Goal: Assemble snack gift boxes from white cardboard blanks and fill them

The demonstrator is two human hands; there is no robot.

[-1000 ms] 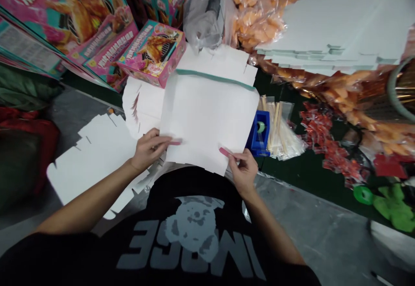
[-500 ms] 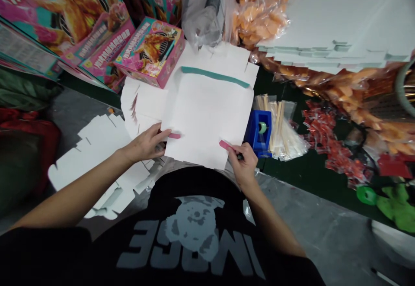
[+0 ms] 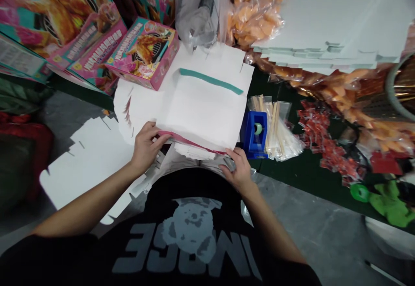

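Observation:
A flat cardboard box blank point(image 3: 207, 108), white side up, lies in front of me with a teal strip point(image 3: 210, 81) across its far part. Its near edge is bent up, showing a long pink strip point(image 3: 191, 142). At the left end of this edge, my left hand point(image 3: 147, 145) pinches the cardboard between thumb and fingers. My right hand point(image 3: 238, 167) grips the right end with curled fingers, its thumb lower and partly under the edge. Below the fold, edges of more white blanks point(image 3: 194, 152) show.
A printed box point(image 3: 144, 52) stands at the back left beside larger ones. On the right are a blue tape dispenser point(image 3: 255, 134), bagged wooden sticks point(image 3: 277, 126), red packets point(image 3: 327, 139) and orange bagged pieces point(image 3: 256, 11). White blanks point(image 3: 87, 160) lie lower left, with another stack point(image 3: 337, 22) at back right.
The near edge has gone from lying flat, with a short pink tab at each hand, to bent up with one long pink strip. Both hands still hold its ends.

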